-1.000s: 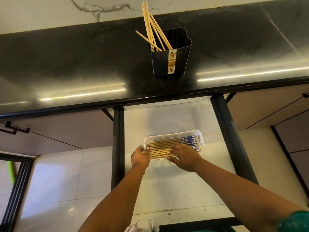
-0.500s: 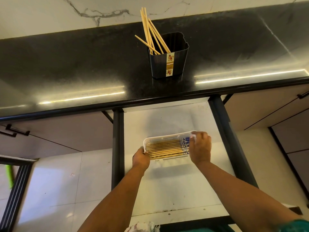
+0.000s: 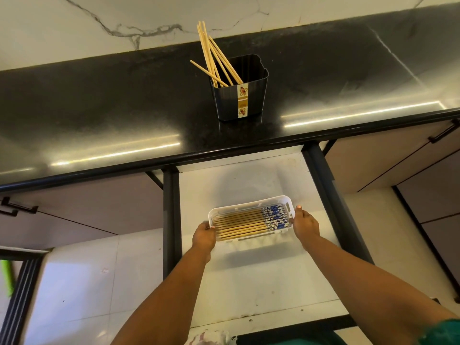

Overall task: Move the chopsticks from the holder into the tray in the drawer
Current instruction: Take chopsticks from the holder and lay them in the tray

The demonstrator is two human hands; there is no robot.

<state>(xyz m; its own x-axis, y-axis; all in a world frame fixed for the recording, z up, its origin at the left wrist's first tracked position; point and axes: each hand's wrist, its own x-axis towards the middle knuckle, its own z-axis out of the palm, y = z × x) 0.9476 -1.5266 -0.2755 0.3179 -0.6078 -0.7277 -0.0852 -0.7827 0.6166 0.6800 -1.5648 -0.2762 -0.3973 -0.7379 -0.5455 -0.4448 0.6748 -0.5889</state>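
Observation:
A white plastic tray point(image 3: 239, 206) sits in the open white drawer point(image 3: 249, 282) and holds several wooden chopsticks point(image 3: 240, 224) lying side by side, their blue-patterned ends to the right. My left hand point(image 3: 204, 236) grips the tray's left end. My right hand point(image 3: 305, 224) grips its right end. On the black counter above stands a dark ribbed holder point(image 3: 240, 95) with several plain wooden chopsticks point(image 3: 214, 56) leaning out to the left.
The black counter point(image 3: 99, 115) runs across the view, backed by a white marble wall. Dark drawer rails point(image 3: 171, 220) flank the drawer. Cabinet fronts with black handles point(image 3: 17, 209) lie on both sides. White floor tiles show at the lower left.
My right hand moved off the chopsticks in the tray to the tray's right end and took hold there. My left hand stayed on the left end.

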